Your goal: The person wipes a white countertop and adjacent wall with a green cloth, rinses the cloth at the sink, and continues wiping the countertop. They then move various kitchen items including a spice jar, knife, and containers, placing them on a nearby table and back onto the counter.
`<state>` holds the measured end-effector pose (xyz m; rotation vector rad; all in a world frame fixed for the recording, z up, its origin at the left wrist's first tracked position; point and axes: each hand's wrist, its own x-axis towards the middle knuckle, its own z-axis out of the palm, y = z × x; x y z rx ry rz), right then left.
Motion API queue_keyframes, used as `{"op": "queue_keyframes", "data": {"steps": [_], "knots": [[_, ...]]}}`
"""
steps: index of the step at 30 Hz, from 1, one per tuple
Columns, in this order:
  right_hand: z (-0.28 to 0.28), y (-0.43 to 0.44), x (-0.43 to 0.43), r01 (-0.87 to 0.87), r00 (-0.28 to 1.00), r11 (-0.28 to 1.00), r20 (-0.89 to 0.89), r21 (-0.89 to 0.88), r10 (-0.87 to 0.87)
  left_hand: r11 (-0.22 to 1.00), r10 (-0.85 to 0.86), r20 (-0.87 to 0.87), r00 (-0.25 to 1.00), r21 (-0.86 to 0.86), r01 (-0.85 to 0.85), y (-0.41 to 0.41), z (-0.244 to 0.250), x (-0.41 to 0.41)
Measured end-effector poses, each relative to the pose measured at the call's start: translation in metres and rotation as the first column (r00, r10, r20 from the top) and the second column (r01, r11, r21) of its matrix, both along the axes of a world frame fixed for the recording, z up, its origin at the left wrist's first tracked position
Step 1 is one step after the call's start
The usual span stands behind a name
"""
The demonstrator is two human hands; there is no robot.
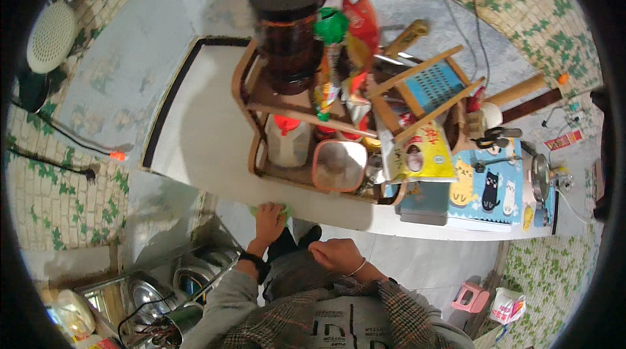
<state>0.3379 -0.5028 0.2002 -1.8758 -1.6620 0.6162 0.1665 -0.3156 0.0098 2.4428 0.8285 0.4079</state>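
My left hand [270, 223] is at the front edge of the white countertop [200, 138], bunched over a light green cloth [286, 209] that shows at both sides of the fingers. My right hand [340, 256] is curled into a loose fist in front of my body, apart from the counter, with nothing visible in it. Beyond the hands stands a brown two-tier rack [308, 119]. Its upper tier bears a dark lidded jar [286, 31]. Below are a clear container with a red lid [288, 141] and a clear box with an orange rim [339, 165].
A wooden-framed grater [430, 89] and a yellow packet [418, 153] lean at the rack's right. A grey box [424, 202] and a cat-patterned blue mat [481, 182] lie farther right. Metal pots [149, 295] stand lower left. A pink stool [470, 297] is on the floor.
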Motion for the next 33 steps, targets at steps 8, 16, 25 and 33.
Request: {"op": "queue_keyframes", "data": {"steps": [8,16,25,33], "knots": [[0.021,-0.041,0.041,0.36,0.926,0.933,-0.13,0.013,-0.355,0.26,0.747,0.371,0.552,-0.927,0.271,0.121,-0.002,-0.078],[0.007,-0.062,0.092,0.824,0.457,0.546,-0.394,-0.151,-0.798,0.469,0.674,0.113,0.73,-0.83,-0.303,0.118,0.14,0.036],[-0.082,-0.032,0.125,0.907,0.42,0.42,0.022,-0.01,-0.907,0.889,0.354,0.078,0.932,-0.338,-0.31,0.126,0.134,0.047],[-0.103,-0.024,0.137,0.912,0.411,0.411,0.018,0.007,-0.912,0.956,0.238,0.006,0.971,-0.179,-0.233,0.129,0.132,0.054]]}}
